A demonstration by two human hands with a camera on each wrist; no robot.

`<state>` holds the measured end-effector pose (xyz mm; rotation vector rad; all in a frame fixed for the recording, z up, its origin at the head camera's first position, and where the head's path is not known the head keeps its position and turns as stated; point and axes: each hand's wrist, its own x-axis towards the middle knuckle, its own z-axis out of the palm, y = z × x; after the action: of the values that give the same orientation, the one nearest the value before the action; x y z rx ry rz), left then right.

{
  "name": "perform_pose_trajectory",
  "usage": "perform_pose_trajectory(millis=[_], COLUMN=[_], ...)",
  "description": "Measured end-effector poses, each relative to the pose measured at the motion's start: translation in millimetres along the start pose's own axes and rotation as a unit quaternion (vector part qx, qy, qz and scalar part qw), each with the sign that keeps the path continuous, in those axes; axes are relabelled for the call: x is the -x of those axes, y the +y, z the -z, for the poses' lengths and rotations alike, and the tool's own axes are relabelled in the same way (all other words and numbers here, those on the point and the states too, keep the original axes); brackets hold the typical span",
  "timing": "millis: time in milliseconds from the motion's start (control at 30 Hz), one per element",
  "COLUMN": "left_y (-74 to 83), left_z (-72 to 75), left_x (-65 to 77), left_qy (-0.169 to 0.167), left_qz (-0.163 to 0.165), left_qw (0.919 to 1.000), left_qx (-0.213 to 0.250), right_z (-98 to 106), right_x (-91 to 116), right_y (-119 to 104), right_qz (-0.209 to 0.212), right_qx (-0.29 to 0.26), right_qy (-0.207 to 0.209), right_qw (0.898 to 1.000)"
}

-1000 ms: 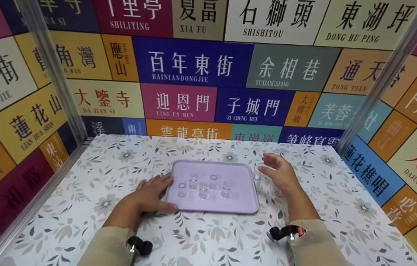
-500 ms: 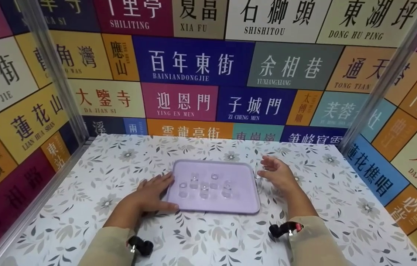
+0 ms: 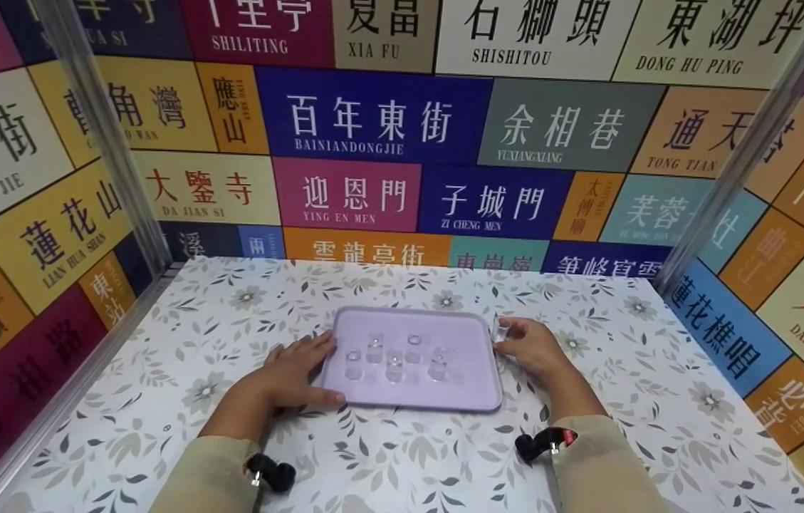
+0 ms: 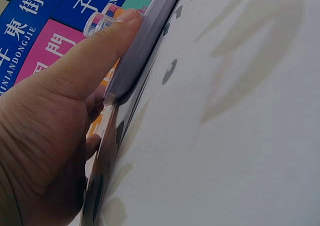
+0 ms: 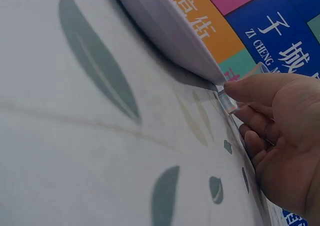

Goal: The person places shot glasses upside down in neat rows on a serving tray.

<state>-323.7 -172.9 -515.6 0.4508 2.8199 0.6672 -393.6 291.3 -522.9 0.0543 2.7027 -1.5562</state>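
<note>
A lilac tray [image 3: 409, 395] lies on the table with several small clear cups [image 3: 394, 367] standing on it. My left hand [image 3: 295, 377] rests at the tray's left end, fingers spread along the edge. In the left wrist view the thumb [image 4: 100, 51] lies over the tray's rim [image 4: 145, 46], close to a clear cup [image 4: 95, 23]. Just outside the tray's right edge, my right hand [image 3: 533, 349] pinches another small clear cup [image 3: 500, 328] between thumb and fingers. The right wrist view shows that cup [image 5: 228, 103] low by the tablecloth, partly hidden by the thumb.
A white tablecloth with grey leaves and flowers [image 3: 402, 463] covers the table. Panels with coloured signs [image 3: 373, 117] stand along the back and both sides, joined by clear corner posts [image 3: 722, 157]. Both sleeves carry small black wrist devices [image 3: 273, 474].
The right hand has lowered slightly, and its fingers, spread open around the clear cup before, have closed on it. The left hand and the tray stay in place.
</note>
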Motion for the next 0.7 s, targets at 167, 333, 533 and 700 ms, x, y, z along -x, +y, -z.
perform_pose_trajectory(millis=[167, 333, 533, 700], left_y=[0.1, 0.8, 0.5, -0.6], left_z=[0.4, 1.1, 0.8, 0.8], left_x=[0.0, 0.6, 1.1, 1.9], left_qy=[0.000, -0.001, 0.001, 0.011], left_qz=[-0.001, -0.005, -0.005, -0.019], left_qw=[1.0000, 1.0000, 1.0000, 0.9997], left_qx=[-0.005, -0.009, -0.006, -0.006], right_z=[-0.4, 0.1, 2.4, 5.9], right_x=[0.3, 1.2, 3.4, 4.4], right_y=[0.2, 1.6, 1.9, -0.5], right_qz=[0.014, 0.024, 0.026, 0.007], right_qx=[0.062, 0.096, 0.097, 0.049], right_qy=[0.010, 0.018, 0.028, 0.030], right_qw=[0.998, 0.995, 0.995, 0.998])
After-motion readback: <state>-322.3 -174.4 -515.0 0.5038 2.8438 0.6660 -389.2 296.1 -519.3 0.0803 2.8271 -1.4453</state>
